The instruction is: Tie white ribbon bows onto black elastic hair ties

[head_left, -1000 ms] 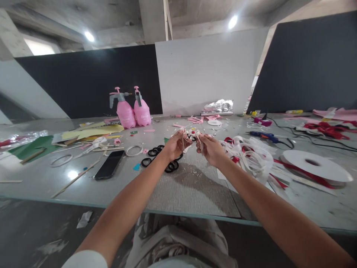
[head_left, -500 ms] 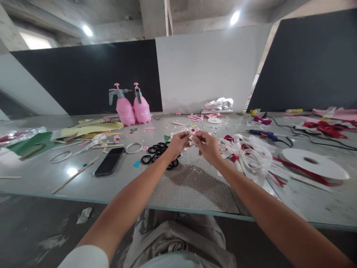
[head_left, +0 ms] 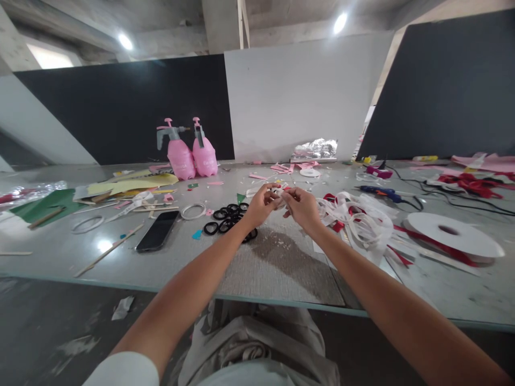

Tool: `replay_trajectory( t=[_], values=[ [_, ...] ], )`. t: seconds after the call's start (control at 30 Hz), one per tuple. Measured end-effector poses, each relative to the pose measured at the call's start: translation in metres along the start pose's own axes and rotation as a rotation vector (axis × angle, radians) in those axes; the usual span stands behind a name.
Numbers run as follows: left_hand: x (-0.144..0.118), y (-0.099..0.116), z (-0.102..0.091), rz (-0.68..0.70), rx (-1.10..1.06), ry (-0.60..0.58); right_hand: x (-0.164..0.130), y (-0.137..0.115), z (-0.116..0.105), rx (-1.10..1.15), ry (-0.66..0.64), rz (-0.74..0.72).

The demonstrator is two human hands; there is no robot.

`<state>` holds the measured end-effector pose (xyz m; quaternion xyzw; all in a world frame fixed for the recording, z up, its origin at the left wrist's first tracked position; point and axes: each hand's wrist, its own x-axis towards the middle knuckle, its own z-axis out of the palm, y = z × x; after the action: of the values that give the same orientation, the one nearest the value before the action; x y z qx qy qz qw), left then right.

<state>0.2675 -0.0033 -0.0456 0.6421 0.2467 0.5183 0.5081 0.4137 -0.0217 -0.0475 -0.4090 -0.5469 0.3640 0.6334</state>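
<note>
Grey tabletop (head_left: 277, 268) carries many craft scraps before black and white boards. Your left hand (head_left: 259, 205) and your right hand (head_left: 302, 208) meet above its middle, both with fingers closed on a small white ribbon piece (head_left: 280, 193) pinched between them. At 9 o'clock from your left hand lie black hair ties (head_left: 227, 217), further a phone (head_left: 157, 238). At 3 o'clock sits a loose white ribbon pile (head_left: 362, 222), then a ribbon spool (head_left: 453, 236). Two pink spray bottles (head_left: 191, 155) stand at 11 o'clock.

Both hands met above the table (head_left: 281, 268), the left hand (head_left: 259, 206) and right hand (head_left: 302, 208) pinching a small white ribbon piece (head_left: 280, 193) between their fingers; black rings (head_left: 227, 217) lay just left, a phone (head_left: 157, 230) farther left
</note>
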Motion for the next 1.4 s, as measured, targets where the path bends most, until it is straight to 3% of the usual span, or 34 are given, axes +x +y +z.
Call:
replay_trajectory(
  t=[0.13, 0.33, 0.53, 0.63, 0.8, 0.87, 0.93, 1.03, 1.17, 1.3, 1.4],
  values=[
    [-0.001, 0.002, 0.002, 0.049, 0.010, 0.079, 0.000, -0.001, 0.003, 0.141, 0.055, 0.116],
    [-0.005, 0.006, 0.006, 0.133, 0.004, 0.194, -0.003, -0.005, 0.002, 0.176, -0.069, 0.270],
    [0.004, -0.002, -0.003, 0.223, 0.201, 0.181, -0.005, -0.009, 0.000, 0.226, -0.163, 0.355],
    [0.007, -0.004, -0.009, 0.175, 0.181, 0.161, -0.005, -0.009, -0.002, 0.253, -0.233, 0.370],
    [0.009, -0.009, -0.012, -0.085, -0.071, 0.012, -0.006, -0.003, -0.010, 0.331, -0.447, 0.468],
    [0.009, -0.012, -0.012, -0.086, -0.091, -0.018, -0.006, -0.001, -0.011, 0.397, -0.474, 0.495],
    [0.010, -0.013, -0.012, 0.022, -0.011, 0.038, -0.005, 0.001, -0.010, 0.453, -0.441, 0.490],
    [0.009, -0.009, -0.015, 0.255, 0.300, 0.137, -0.004, 0.001, -0.010, 0.488, -0.376, 0.478],
    [0.004, 0.007, -0.023, 0.472, 0.678, 0.123, -0.001, -0.002, -0.010, 0.486, -0.308, 0.466],
    [-0.002, 0.019, -0.025, 0.544, 0.844, 0.126, 0.000, -0.003, -0.011, 0.470, -0.259, 0.438],
    [-0.004, 0.020, -0.024, 0.521, 0.975, 0.075, -0.001, -0.003, -0.010, 0.466, -0.252, 0.415]
  ],
)
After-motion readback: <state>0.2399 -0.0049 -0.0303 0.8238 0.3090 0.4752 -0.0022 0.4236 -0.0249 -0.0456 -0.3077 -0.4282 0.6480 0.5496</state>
